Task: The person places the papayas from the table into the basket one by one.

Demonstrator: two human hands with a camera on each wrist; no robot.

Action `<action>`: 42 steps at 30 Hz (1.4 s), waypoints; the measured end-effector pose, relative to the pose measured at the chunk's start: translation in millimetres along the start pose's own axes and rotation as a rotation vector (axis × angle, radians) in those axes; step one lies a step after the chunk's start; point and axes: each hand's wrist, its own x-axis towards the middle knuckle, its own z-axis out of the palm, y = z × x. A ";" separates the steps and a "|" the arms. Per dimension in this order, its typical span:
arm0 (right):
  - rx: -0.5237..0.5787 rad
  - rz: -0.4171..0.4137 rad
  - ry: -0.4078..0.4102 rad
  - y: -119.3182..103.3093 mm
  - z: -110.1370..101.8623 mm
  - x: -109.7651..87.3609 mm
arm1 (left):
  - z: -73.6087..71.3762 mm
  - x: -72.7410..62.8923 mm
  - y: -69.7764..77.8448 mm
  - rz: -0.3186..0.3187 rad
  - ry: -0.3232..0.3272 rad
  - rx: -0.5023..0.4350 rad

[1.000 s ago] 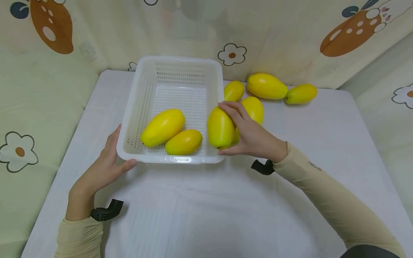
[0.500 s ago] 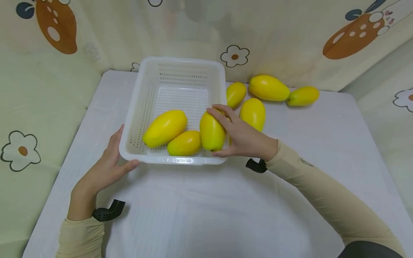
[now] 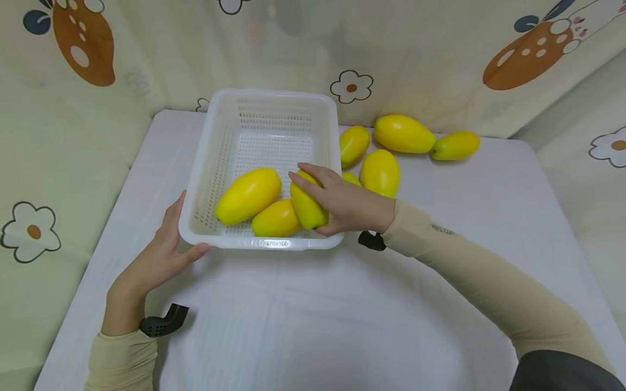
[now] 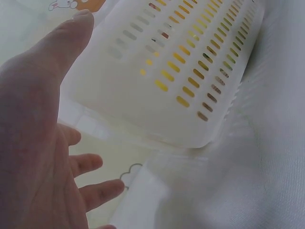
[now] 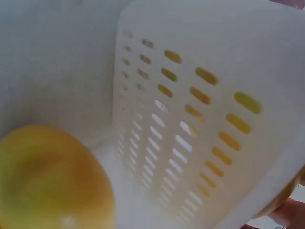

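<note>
My right hand (image 3: 349, 203) grips a yellow mango (image 3: 306, 202) inside the right front of a white perforated plastic basket (image 3: 259, 242). Beside it in the basket lie a large yellow mango (image 3: 249, 195) and a smaller one (image 3: 276, 219). At the front left corner, my left hand (image 3: 157, 250) rests against the basket, thumb at the front rim and fingers along the left side. The left wrist view shows those fingers (image 4: 100, 193) extended and spread by the slotted wall (image 4: 138, 107). The right wrist view looks at the basket's outer side, with a mango (image 5: 55, 179) on the table beside it.
Right of the basket, several mangoes lie on the white-covered table (image 3: 303, 315): one by the wall (image 3: 354, 145), one nearer (image 3: 380, 172), a large one behind (image 3: 404, 133) and one farther right (image 3: 456, 145). A patterned curtain (image 3: 420, 60) borders the table's back.
My right hand has carried its mango leftward over the right rim and into the basket, against the smaller mango. My left hand has stayed at the basket's corner.
</note>
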 end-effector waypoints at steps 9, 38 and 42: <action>-0.056 0.057 -0.123 -9.6 2.2 14.8 | -0.4 -1.1 -2.3 -0.011 -0.001 0.003; -0.075 0.060 -0.169 -12.0 16.5 31.2 | 0.4 -1.0 -1.4 0.004 -0.002 -0.013; -0.072 0.069 -0.177 -12.2 17.1 32.0 | 0.6 -1.0 -1.4 0.004 -0.003 -0.017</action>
